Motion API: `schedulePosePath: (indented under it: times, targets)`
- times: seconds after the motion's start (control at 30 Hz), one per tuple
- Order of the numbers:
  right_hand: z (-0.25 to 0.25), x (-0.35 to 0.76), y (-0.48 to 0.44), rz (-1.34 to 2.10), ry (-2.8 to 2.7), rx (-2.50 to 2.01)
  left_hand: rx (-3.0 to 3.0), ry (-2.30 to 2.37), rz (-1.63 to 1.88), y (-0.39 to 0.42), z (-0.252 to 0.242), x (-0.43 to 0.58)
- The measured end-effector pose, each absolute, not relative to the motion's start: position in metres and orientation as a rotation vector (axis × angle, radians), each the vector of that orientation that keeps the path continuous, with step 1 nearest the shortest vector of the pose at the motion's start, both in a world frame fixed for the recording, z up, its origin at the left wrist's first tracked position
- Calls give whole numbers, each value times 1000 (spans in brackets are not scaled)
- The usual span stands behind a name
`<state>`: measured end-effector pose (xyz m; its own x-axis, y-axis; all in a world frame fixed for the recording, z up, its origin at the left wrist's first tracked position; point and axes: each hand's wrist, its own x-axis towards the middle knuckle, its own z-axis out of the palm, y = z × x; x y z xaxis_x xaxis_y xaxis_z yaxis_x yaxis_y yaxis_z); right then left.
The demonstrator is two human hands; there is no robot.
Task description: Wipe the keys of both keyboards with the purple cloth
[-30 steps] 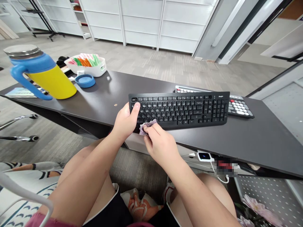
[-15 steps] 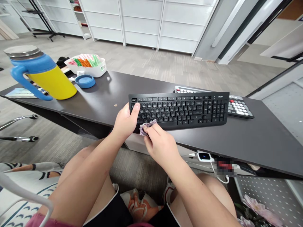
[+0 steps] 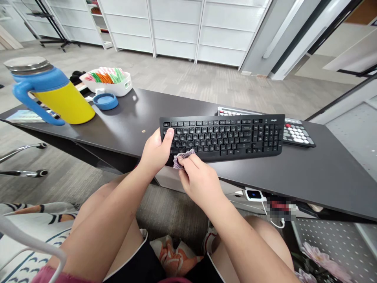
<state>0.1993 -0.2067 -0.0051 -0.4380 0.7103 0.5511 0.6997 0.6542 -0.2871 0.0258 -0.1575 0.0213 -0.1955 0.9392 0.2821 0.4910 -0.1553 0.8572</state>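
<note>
A black full-size keyboard (image 3: 220,137) is held up above the near edge of the dark desk, its keys facing me. My left hand (image 3: 157,151) grips its left end, thumb on top over the keys and the other fingers hidden beneath. My right hand (image 3: 200,177) pinches a small striped purple-and-white cloth (image 3: 183,158) against the keyboard's lower left edge, below the bottom row of keys. Behind the black keyboard lies a second keyboard, grey with white and red keys (image 3: 297,133), partly covered by it.
On the left of the desk (image 3: 294,177) stand a blue and yellow mug (image 3: 64,96), a blue lid (image 3: 105,101) and a white basket (image 3: 125,84) of colourful wrapped sticks. A smartwatch (image 3: 253,195) on a white cable sits below the desk's front edge. Pink flowers (image 3: 324,257) are at lower right.
Almost nothing differs. Both hands, the cloth and the black keyboard hold nearly the same positions, with only a very slight shift of the view.
</note>
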Motion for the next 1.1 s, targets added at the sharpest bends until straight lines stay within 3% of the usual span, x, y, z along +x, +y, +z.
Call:
schedulePosePath:
  times: [1.1]
  targets:
    - [-5, 199, -206, 51, -2223, -1097, 1629, 1700, 1303, -157, 23, 26]
